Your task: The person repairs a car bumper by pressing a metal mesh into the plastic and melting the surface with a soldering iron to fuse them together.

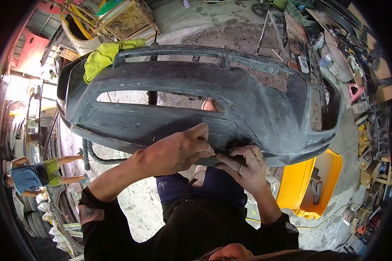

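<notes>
A dark grey car bumper (170, 124), dusty and scuffed, spans the middle of the view. At its near lower edge, my left hand (178, 150) is closed in a pinch with the fingertips pointing right. A small thin light-brown piece (213, 154) shows at those fingertips, too small to name. My right hand (246, 165), wearing rings, meets it from the right. Its fingers are bent and pressed against the bumper's edge and beside the small piece; what they hold, if anything, is hidden. A yellow-green cloth (104, 56) drapes over the bumper's far left corner.
A yellow bin (298, 185) stands on the concrete floor right of my legs. Cluttered shelves (374, 174) line the right side. At the left a person in a blue shirt (28, 177) is near stacked tires (35, 224). A yellow cable (322, 226) runs across the floor.
</notes>
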`<state>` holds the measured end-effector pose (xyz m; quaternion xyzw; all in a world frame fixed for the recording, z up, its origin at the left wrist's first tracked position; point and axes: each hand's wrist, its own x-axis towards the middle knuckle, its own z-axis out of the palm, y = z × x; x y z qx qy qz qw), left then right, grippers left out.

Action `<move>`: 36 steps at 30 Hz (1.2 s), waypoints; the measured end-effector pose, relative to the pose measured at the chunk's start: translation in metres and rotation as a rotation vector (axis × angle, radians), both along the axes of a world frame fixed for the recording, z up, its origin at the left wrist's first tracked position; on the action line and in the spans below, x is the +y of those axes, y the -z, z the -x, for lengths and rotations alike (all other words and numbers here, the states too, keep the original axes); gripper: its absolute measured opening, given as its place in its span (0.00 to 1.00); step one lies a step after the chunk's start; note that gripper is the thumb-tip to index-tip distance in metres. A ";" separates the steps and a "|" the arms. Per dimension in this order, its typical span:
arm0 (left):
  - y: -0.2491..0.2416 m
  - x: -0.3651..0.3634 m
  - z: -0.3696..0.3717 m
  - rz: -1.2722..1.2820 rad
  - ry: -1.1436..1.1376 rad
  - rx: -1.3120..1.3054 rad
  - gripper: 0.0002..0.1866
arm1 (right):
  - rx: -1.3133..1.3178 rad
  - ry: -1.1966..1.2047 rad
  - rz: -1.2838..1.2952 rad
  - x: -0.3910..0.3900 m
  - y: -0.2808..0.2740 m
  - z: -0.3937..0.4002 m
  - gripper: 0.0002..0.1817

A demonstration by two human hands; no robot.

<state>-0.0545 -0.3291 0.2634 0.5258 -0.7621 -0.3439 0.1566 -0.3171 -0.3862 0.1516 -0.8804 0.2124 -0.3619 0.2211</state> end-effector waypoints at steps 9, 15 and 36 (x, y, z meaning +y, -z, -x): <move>-0.007 -0.010 -0.004 0.076 0.168 -0.062 0.08 | -0.035 0.029 -0.019 0.003 0.007 0.000 0.27; 0.000 -0.007 -0.002 0.013 0.080 0.001 0.07 | 0.008 0.014 0.008 0.000 0.000 -0.001 0.29; -0.004 -0.018 0.000 0.045 0.181 -0.055 0.09 | -0.083 0.047 0.038 0.002 0.015 0.002 0.29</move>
